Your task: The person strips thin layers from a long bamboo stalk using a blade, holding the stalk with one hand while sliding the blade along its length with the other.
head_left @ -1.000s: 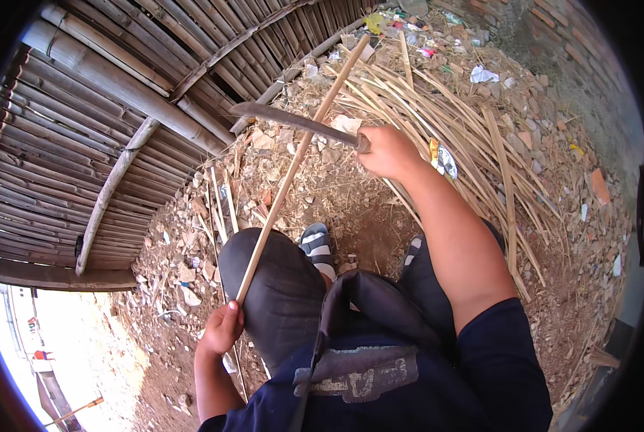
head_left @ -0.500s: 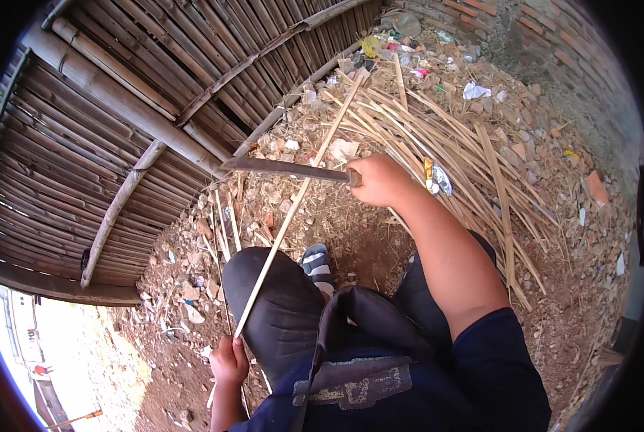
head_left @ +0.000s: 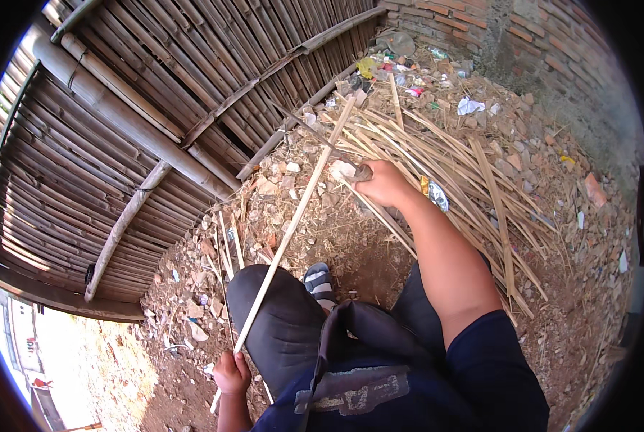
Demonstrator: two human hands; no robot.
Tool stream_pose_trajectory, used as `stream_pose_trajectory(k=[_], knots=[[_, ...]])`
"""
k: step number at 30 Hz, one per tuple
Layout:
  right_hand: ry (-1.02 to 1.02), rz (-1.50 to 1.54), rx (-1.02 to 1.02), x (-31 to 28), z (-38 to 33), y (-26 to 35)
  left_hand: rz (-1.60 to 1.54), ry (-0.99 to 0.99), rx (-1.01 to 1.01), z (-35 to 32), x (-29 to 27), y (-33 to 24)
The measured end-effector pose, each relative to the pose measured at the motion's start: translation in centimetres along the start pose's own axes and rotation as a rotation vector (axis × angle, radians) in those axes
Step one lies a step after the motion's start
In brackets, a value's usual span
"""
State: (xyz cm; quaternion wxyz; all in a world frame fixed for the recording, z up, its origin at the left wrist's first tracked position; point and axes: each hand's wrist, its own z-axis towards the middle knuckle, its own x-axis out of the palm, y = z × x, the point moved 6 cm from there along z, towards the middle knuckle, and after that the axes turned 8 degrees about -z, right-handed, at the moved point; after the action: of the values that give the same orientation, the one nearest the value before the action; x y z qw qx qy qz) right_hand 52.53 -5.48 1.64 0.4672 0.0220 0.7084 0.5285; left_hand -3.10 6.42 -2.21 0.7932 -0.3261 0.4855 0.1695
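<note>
A wooden strip (head_left: 293,228) is gripped near its lower end by the left hand (head_left: 232,372) and slanted forward. Well apart, a long knife (head_left: 363,173) is grasped in the right hand (head_left: 384,184), its blade crossed with the strip; contact cannot be told. Beyond that hand, a pile of strips (head_left: 424,153) is spread on the ground.

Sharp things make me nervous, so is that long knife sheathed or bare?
Bare: its narrow, dark blade runs out from the handle in the right hand, with no sheath around it.
</note>
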Motion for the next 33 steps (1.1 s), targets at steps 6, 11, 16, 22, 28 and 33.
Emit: stream_pose_trajectory(k=[6, 11, 16, 22, 28, 33], knots=[[0.124, -0.413, -0.36, 2.2, -3.9, 7.1, -0.008, 0.019, 0.014, 0.2, 0.1, 0.2], [0.147, -0.559, -0.648, 1.7, -6.0, 8.8, -0.009, 0.038, 0.013, -0.5, 0.0, 2.2], [-0.162, -0.28, -0.01, -3.3, -0.2, 0.0, 0.003, 0.008, 0.034, -0.6, -0.5, 4.0], [-0.11, -0.433, -0.481, -0.5, -4.2, 7.2, -0.025, 0.086, 0.063, 0.3, -0.5, 3.3], [-0.073, -0.331, -0.201, -2.3, -1.6, 1.5, -0.043, 0.148, 0.003, 0.2, -1.5, 5.2], [-0.355, -0.168, 0.13, -5.5, -1.1, -1.6, -0.043, 0.16, -0.024, 0.0, -2.8, 4.7]])
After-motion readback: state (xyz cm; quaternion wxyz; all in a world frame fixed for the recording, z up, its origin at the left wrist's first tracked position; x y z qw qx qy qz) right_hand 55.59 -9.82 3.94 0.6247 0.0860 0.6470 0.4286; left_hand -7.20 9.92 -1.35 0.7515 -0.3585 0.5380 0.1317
